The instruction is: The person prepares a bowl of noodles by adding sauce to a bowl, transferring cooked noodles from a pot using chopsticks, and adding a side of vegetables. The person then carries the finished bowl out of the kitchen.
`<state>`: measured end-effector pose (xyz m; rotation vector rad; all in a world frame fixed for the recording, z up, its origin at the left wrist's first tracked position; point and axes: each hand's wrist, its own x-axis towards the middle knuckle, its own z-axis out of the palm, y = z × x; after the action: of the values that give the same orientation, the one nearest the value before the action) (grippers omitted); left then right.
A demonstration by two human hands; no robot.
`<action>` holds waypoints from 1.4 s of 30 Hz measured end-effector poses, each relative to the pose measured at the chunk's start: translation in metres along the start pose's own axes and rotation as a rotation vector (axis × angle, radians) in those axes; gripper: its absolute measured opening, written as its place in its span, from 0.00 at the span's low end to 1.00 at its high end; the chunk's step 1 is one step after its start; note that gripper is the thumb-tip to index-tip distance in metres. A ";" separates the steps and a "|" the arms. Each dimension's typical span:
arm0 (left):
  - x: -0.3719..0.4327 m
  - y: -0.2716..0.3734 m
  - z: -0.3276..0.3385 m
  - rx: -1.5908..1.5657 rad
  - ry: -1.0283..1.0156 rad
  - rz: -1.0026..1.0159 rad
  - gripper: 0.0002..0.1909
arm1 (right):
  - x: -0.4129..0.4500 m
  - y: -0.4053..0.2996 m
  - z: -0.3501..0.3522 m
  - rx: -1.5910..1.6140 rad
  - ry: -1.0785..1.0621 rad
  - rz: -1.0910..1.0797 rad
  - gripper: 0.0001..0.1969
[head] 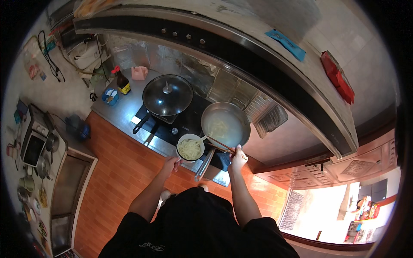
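Note:
My left hand [172, 165] grips the near-left side of a white bowl [201, 152] with a dark rim, full of pale noodles [189, 149]. A white utensil handle [203, 138], perhaps a spoon's, leans out over the bowl's right edge. In my right hand [238, 158] is a pair of brown wooden chopsticks [220, 143], reaching left across the near edge of a steel pan [246, 125]. Cloudy liquid fills that pan, with more pale noodles [218, 127] in it. The pan's long metal handle [205, 165] points towards me, just right of the bowl.
A lidded black wok [167, 96] sits on the left of the black cooktop [190, 119]. Beyond it stand a sauce bottle [123, 83] and a blue seasoning container [110, 96]. The range hood [226, 54] hangs over the back. A cabinet with a microwave [34, 148] is at far left.

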<state>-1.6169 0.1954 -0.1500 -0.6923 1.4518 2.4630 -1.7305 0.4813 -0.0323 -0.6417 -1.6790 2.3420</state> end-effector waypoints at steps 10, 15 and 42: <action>-0.010 0.014 -0.006 0.052 -0.011 -0.009 0.16 | 0.018 0.054 0.038 0.265 0.120 0.169 0.08; -0.005 0.016 -0.003 0.041 -0.017 -0.020 0.17 | 0.024 0.053 0.039 0.333 0.161 0.279 0.04; -0.019 0.023 -0.011 0.029 0.000 0.029 0.14 | -0.050 -0.003 0.058 -0.592 -0.482 -0.407 0.17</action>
<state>-1.6061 0.1753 -0.1274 -0.6702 1.5055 2.4581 -1.7123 0.4134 -0.0023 0.2218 -2.4561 1.7890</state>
